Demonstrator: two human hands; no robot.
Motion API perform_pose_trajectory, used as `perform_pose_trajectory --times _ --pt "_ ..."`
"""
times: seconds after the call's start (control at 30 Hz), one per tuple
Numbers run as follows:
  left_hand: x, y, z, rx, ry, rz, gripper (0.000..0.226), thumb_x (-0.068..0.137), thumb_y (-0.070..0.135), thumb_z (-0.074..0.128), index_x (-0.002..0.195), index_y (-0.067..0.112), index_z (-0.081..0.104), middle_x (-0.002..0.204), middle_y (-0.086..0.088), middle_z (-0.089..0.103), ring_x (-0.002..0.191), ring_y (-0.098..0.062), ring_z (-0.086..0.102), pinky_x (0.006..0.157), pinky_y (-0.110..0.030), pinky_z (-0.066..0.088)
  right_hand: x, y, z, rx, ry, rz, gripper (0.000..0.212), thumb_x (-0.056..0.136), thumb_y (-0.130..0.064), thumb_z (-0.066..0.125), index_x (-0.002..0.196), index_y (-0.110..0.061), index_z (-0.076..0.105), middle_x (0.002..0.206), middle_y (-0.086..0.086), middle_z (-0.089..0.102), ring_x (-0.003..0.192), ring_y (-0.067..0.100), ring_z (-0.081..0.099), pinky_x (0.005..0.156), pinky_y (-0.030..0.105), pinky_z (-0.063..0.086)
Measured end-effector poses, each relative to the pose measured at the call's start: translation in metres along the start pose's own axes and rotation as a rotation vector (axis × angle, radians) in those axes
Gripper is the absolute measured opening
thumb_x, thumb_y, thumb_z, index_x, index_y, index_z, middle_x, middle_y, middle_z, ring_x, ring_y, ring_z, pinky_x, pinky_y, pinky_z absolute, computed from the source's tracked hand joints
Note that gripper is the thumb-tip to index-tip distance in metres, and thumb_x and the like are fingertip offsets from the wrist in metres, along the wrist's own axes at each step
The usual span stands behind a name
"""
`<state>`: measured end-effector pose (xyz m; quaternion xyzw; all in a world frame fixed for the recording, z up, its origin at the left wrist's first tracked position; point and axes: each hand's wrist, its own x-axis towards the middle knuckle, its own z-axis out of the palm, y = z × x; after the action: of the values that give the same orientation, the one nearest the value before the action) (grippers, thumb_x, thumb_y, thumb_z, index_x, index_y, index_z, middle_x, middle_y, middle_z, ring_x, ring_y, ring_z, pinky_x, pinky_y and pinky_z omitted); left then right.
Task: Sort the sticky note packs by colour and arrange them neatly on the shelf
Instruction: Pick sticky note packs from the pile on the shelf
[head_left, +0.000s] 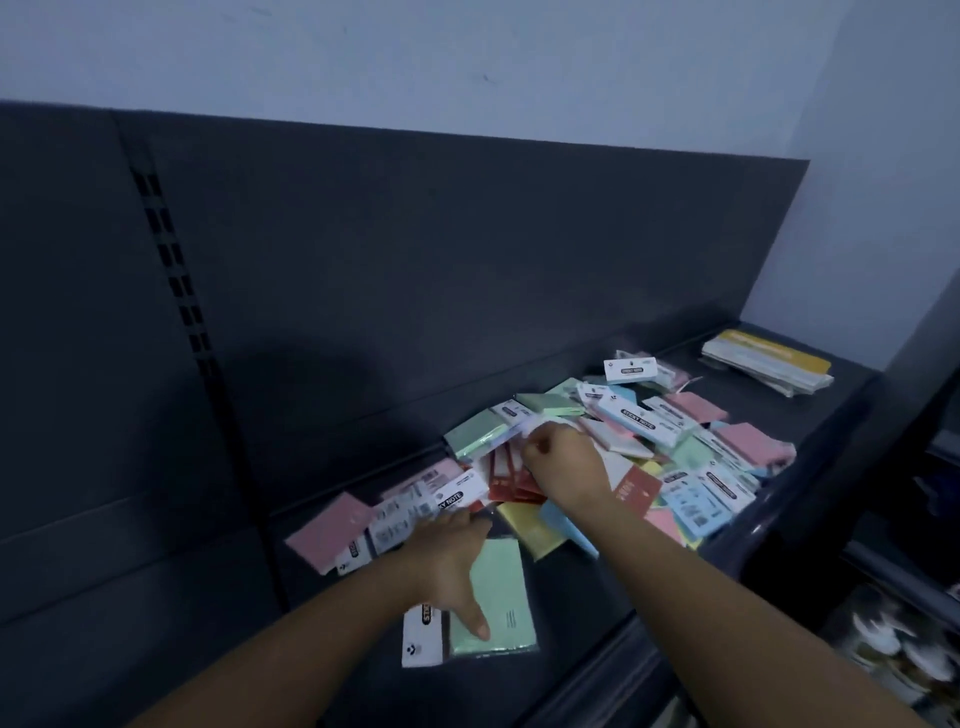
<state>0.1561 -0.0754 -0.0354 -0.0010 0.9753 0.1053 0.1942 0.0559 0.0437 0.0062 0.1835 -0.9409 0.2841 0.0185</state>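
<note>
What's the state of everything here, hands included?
Left hand: open, thumb pressing front green pack.
Right hand: curled, pinching rear green pack.
Pile: mixed colours, unsorted.
Pink packs: lying left, overlapping.
Yellow stack: stacked, far right.

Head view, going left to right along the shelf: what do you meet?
Pink pack at the left end → left hand resting on a green pack → right hand pinching a white-headed pack in the mixed pile → yellow-topped stack at the far right.
</note>
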Motion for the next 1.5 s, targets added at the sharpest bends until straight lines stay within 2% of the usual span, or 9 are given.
perform_pose_trajectory --times 0.13,0.27,0.43,0.7,0.87,1.03,1.23,1.4,1.5 --pt "0.001 0.002 -0.006 -0.054 0.179 -0.040 0.084 0.068 0.045 0.076 0.136 0.014 0.037 0.136 -0.004 0.040 0.126 -0.023 0.033 0.109 -0.039 0.022 0.040 -0.021 0.018 -0.270 -0.055 -0.025 0.052 0.088 -0.051 0.049 0.114 -0.007 0.060 0.126 0.013 0.052 0.118 0.031 0.046 0.093 0.038 0.039" --pt "-0.014 -0.009 -0.011 -0.419 0.426 -0.175 0.034 0.078 0.036 0.070 0.107 0.022 0.059 0.111 0.007 0.059 0.107 -0.016 0.052 0.094 -0.030 0.040 0.070 -0.035 0.035 -0.567 -0.224 -0.020 0.079 0.080 -0.073 0.042 0.132 -0.014 0.047 0.140 0.009 0.035 0.129 0.029 0.030 0.100 0.038 0.029" --pt "-0.041 -0.048 -0.004 -0.674 0.517 -0.424 0.013 0.081 0.027 0.068 0.075 0.024 0.057 0.088 0.004 0.062 0.082 -0.012 0.060 0.066 -0.024 0.044 0.093 -0.020 0.054 -0.607 -0.351 0.090 0.101 0.073 -0.072 0.054 0.144 -0.008 0.023 0.149 0.015 0.027 0.137 0.034 0.023 0.110 0.049 0.025" --pt "-0.063 -0.048 0.001 -1.127 0.757 -0.734 0.015 0.083 0.010 0.068 0.092 0.000 0.062 0.082 -0.008 0.069 0.069 -0.016 0.062 0.058 -0.022 0.045 0.118 0.009 0.045 -0.241 -0.166 0.024 0.058 0.080 -0.043 0.067 0.122 -0.007 0.052 0.125 0.013 0.051 0.120 0.032 0.043 0.096 0.041 0.037" --pt "-0.081 -0.046 0.012 -1.293 0.984 -0.915 0.014 0.084 0.008 0.067 0.093 -0.002 0.062 0.088 -0.016 0.069 0.073 -0.025 0.062 0.062 -0.029 0.046 0.116 0.015 0.037 -0.097 -0.032 -0.166 0.025 0.089 -0.022 0.058 0.107 -0.006 0.057 0.111 0.016 0.061 0.107 0.034 0.051 0.086 0.037 0.039" --pt "-0.114 -0.041 0.035 -1.403 1.200 -1.038 0.014 0.083 0.011 0.068 0.087 -0.001 0.062 0.092 -0.023 0.066 0.075 -0.028 0.060 0.073 -0.035 0.047 0.096 -0.010 0.031 0.495 -0.071 -0.253 0.021 0.095 -0.014 0.049 0.111 0.001 0.046 0.102 0.022 0.062 0.085 0.032 0.059 0.067 0.032 0.043" --pt "-0.169 -0.026 0.049 -1.461 1.310 -1.076 0.019 0.086 0.018 0.065 0.090 -0.001 0.060 0.081 -0.018 0.064 0.065 -0.028 0.060 0.058 -0.031 0.048 0.033 -0.077 0.044 1.165 -0.629 0.164 0.020 0.086 -0.009 0.064 0.103 -0.006 0.052 0.099 0.014 0.064 0.082 0.023 0.063 0.061 0.036 0.055" --pt "-0.243 -0.026 0.066 -1.522 1.439 -1.114 0.016 0.088 0.018 0.062 0.085 0.004 0.056 0.081 -0.016 0.063 0.066 -0.028 0.059 0.064 -0.034 0.048 -0.055 -0.140 0.059 1.214 -1.243 0.152 0.025 0.086 -0.003 0.063 0.108 0.005 0.056 0.093 0.014 0.067 0.082 0.019 0.065 0.067 0.029 0.059" --pt "-0.297 -0.028 0.085 -1.538 1.535 -1.162 0.013 0.089 0.016 0.061 0.086 0.005 0.055 0.081 -0.016 0.062 0.063 -0.027 0.058 0.059 -0.032 0.047 -0.116 -0.184 0.078 1.144 -1.435 0.195 0.009 0.085 0.005 0.060 0.093 0.006 0.061 0.079 0.013 0.070 0.069 0.017 0.068 0.055 0.023 0.058"
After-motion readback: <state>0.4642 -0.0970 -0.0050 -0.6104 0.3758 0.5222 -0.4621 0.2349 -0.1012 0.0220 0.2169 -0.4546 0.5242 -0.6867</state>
